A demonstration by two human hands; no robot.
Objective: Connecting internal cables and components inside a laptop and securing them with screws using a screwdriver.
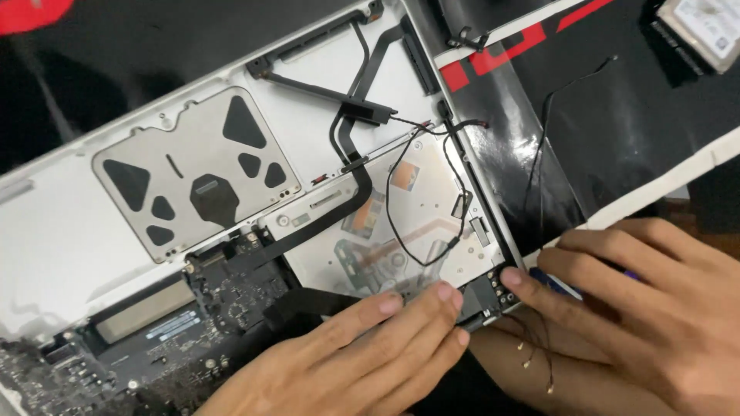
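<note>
An opened silver laptop case (69, 223) lies bottom-up across the view, its insides exposed. My left hand (362, 350) rests flat at the lower middle, fingertips on the near edge of the silver optical drive (432, 223). My right hand (655, 308) reaches in from the right, its fingertips touching the small dark part at the drive's near right corner (493, 289). A thin black wire (401, 223) loops over the drive. A flat black ribbon cable (339, 212) curves from the drive toward the green logic board (200, 323). Neither hand grips anything that I can see.
The trackpad's metal underside (193, 169) with black patches sits at the left centre. A black mat with red and white stripes (617, 115) lies to the right. A bare hard drive (705, 27) rests at the top right corner. Loose thin cables with gold ends (536, 358) trail below my right hand.
</note>
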